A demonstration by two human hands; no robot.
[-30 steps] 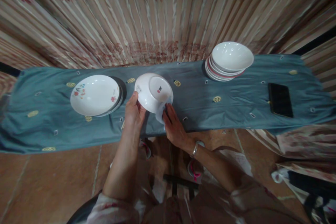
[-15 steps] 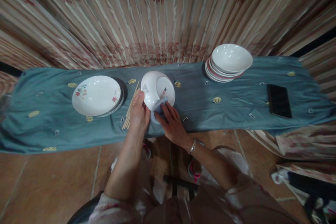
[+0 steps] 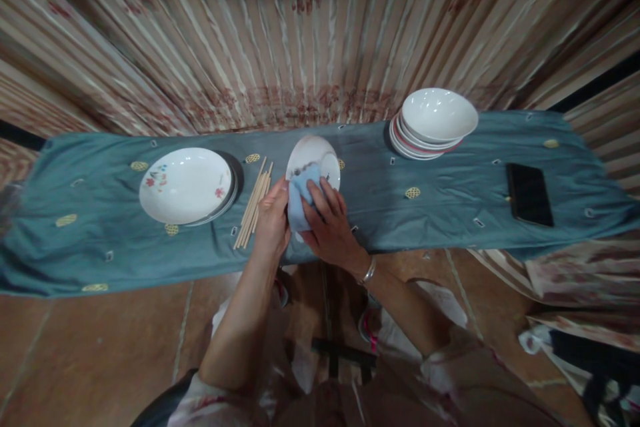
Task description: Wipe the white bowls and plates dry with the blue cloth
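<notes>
A white bowl (image 3: pixel 311 150), tilted with its outside and foot toward me, is held above the middle of the table. My left hand (image 3: pixel 273 215) grips its left edge, thumb up along the side. Over the near part of the bowl, my right hand (image 3: pixel 330 221) presses a light blue cloth (image 3: pixel 302 199), fingers bent on it. The cloth and fingers hide much of the bowl's near side. Just left of my left hand lie several wooden chopsticks (image 3: pixel 253 203), side by side on the tablecloth.
A stack of floral white plates (image 3: pixel 186 185) stands at the left. Stacked white bowls (image 3: pixel 439 117) are at the back right, and a black phone (image 3: pixel 530 194) lies farther right. A teal tablecloth (image 3: pixel 375 213) covers the narrow table; a pleated curtain (image 3: pixel 310 47) hangs behind.
The bowl has turned, its foot now facing more to the right. My right hand and the cloth have moved up the bowl's side, covering more of it. More of the chopsticks shows.
</notes>
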